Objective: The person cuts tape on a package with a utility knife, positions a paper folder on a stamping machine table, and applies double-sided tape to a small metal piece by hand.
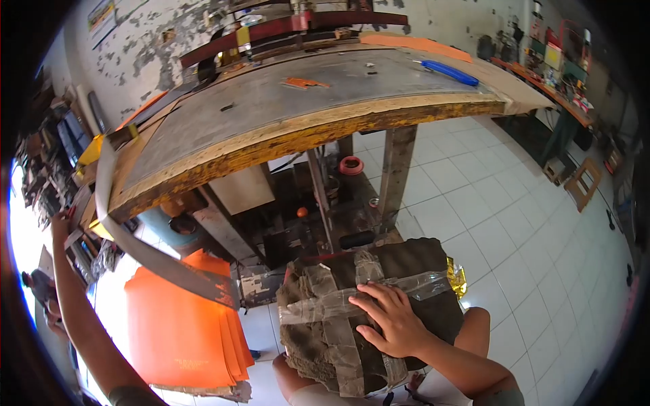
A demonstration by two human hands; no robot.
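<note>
My right hand [389,321] lies palm down, fingers spread, on a brown foam-like block [413,257] wrapped in strips of clear tape [338,304]. The block rests over my legs and its left side looks rough and torn. At the far left my left arm stretches out, with my left hand [59,224] small at the edge of view beside the cluttered shelf. Its fingers seem closed around something with a bit of red showing, too small to make out.
A worktable [250,91] with a worn wooden edge stands ahead, carrying a blue-handled cutter [450,72] and orange scraps [305,82]. A grey strap [162,264] hangs off its left corner. Orange sheets [183,318] are stacked at lower left. Another person [44,291] is beyond my left arm.
</note>
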